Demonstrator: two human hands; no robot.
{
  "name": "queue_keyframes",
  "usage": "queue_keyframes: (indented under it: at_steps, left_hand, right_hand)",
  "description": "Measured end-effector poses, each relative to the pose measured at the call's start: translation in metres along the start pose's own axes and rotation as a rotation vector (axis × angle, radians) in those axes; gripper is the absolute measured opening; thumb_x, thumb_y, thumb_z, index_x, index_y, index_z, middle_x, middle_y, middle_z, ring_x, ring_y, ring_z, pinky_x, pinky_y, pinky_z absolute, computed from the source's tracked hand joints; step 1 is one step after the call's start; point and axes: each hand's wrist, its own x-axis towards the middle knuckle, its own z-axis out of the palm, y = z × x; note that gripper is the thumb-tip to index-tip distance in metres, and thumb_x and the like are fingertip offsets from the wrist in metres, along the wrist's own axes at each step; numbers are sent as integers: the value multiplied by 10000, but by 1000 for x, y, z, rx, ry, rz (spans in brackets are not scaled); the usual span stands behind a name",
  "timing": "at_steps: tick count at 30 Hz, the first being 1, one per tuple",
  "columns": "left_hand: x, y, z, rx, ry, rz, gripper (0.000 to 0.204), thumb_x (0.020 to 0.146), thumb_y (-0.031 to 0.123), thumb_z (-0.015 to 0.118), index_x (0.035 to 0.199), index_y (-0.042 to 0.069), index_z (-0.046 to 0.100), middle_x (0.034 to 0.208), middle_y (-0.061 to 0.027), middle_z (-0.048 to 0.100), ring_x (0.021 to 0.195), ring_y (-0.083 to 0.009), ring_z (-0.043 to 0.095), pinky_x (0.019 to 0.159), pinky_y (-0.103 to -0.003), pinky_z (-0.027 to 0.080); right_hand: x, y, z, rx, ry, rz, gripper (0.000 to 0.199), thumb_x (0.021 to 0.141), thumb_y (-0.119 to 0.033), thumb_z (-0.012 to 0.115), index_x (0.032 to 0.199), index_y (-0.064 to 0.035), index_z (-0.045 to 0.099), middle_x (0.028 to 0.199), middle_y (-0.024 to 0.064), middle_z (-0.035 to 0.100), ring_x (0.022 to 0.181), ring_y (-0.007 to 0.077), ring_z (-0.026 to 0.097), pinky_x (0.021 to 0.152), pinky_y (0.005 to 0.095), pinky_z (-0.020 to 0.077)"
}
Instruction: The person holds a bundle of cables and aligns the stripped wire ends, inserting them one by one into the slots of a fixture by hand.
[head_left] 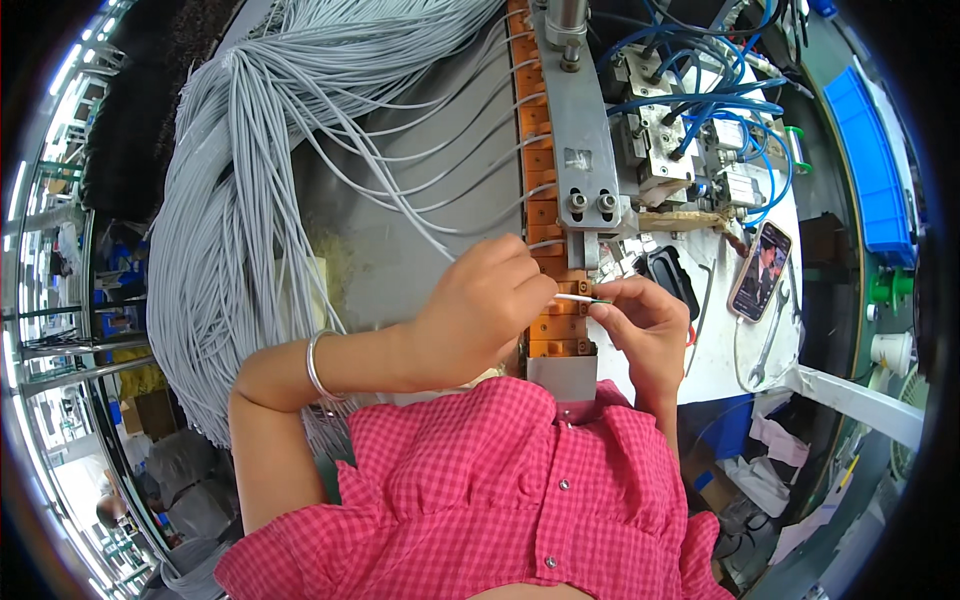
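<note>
My left hand [488,305] is closed around a grey cable [430,238] that runs down from the big bundle. The cable's pale end [572,297] sticks out past the left fingers toward my right hand [645,325]. There, my right thumb and forefinger pinch its tip, where a bit of dark green shows. Both hands are over a row of orange blocks [541,215] set in a long rail. Several other grey cables lead into blocks farther up the row. A grey metal block [562,376] closes the near end of the rail.
The thick grey cable bundle [215,230] hangs over the left side. A steel bar [580,130] lies along the rail, with a machine fixture [655,125] and blue air hoses to its right. On the white surface are a phone [762,270] and a wrench [770,340].
</note>
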Motion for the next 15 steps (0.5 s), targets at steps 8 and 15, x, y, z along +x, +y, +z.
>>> queue_keyframes:
  at_steps: [8, 15]
  left_hand:
    - [-3, 0, 4, -21, -20, 4, 149, 618, -14, 587, 739, 35, 515, 700, -96, 499, 744, -277, 476, 651, -385, 391]
    - [-1, 2, 4, -71, -6, -25, 115, 662, 8, 602, 738, 47, 526, 686, -87, 500, 747, -273, 481, 652, -382, 382]
  right_hand:
    - [-2, 4, -1, -65, 5, -129, 83, 777, 57, 643, 860, 50, 638, 737, 57, 603, 522, 47, 496, 425, 167, 360]
    - [0, 0, -14, 277, -336, 186, 53, 779, 52, 635, 828, 50, 617, 725, 79, 612, 509, 57, 500, 418, 169, 372]
